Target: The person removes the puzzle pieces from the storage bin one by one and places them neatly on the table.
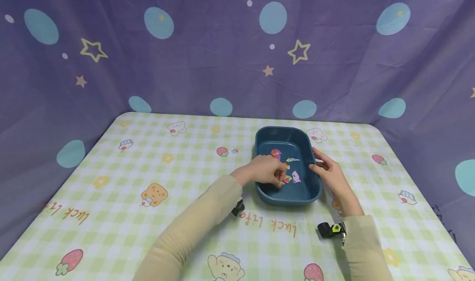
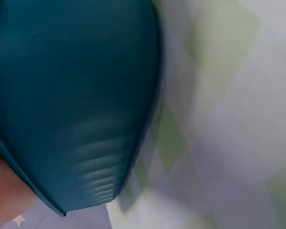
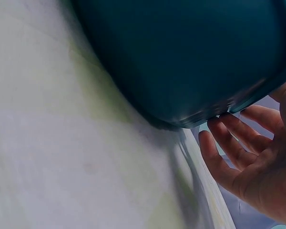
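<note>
Sitting on the checked green-and-white tabletop (image 1: 156, 165), right of centre, the dark teal oblong plastic tub (image 1: 265, 140) is lying with its long axis pointing away from the person. The left hand (image 1: 265, 170) is reaching inside, its grip pinching a small colourful paper piece (image 1: 286, 179). The right hand (image 1: 328, 171) is resting relaxed fingers against the tub's right rim, grasping nothing.

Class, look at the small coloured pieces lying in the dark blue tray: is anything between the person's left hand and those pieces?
Nothing visible. The left hand reaches over the rim of the dark blue plastic tray, its fingertips right at the small coloured pieces. The right hand rests at the tray's right rim.
</note>
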Tool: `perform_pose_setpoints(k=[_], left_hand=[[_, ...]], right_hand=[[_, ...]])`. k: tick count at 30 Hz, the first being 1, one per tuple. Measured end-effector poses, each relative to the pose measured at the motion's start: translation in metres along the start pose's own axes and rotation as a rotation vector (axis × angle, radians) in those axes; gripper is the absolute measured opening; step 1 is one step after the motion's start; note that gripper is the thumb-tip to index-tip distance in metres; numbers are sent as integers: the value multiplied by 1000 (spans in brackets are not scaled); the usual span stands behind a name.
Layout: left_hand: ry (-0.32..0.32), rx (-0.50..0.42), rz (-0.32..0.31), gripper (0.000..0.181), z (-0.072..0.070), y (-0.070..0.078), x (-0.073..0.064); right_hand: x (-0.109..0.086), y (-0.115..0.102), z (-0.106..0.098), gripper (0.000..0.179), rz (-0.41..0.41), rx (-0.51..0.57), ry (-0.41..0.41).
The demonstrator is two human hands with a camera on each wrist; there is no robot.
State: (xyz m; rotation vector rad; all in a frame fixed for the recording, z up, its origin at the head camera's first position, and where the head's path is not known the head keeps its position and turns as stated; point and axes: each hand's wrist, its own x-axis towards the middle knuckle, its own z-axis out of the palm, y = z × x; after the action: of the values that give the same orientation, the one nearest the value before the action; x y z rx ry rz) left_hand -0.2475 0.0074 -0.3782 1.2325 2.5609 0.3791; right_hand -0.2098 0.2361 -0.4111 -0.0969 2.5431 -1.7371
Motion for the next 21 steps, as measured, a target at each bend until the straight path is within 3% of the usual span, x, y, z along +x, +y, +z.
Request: perform_pose_setpoints(k=[8, 15, 21], left_hand=[[138, -254, 57, 11, -4, -3, -3], [230, -540, -19, 7, -12, -11, -7], [342, -631, -90, 8, -20, -21, -13]], right_hand=[[0, -2, -1, 59, 14, 1, 1], [-2, -4, -1, 59, 22, 7, -9], [-2, -3, -3, 60, 46, 8, -10]])
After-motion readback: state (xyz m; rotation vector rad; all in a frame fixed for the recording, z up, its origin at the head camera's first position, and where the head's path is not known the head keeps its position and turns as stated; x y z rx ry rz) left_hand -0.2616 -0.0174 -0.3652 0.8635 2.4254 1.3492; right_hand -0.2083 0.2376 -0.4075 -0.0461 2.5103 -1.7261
